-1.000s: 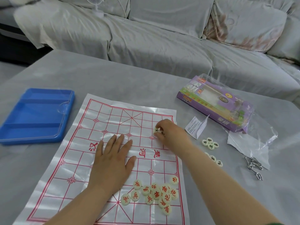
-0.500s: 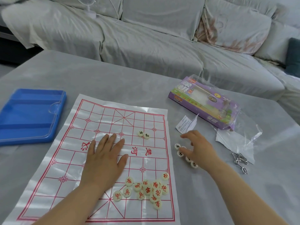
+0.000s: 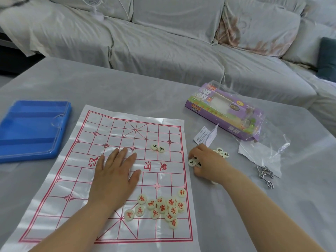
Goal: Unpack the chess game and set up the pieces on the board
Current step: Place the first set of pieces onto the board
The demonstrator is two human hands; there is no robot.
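Presses flat on the board point(image 3: 112, 131) with the left hand point(image 3: 112, 177), grip released; grasps black pieces point(image 3: 192, 162) with the right hand point(image 3: 209, 164), on the counter point(image 3: 127, 88) just beside the board.

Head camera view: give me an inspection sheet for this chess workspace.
Surface: grey-covered table, board sheet flat on it.
Job's things: two black pieces on board; red pieces heaped near corner; loose black pieces and box off board, right.
Clutter: blue tray, leaflet, plastic bag, metal rings.
Hands: left hand flat on board; right hand curled over loose black pieces.
Cables: white cord on sofa.
Surroundings: covered sofa, fan.
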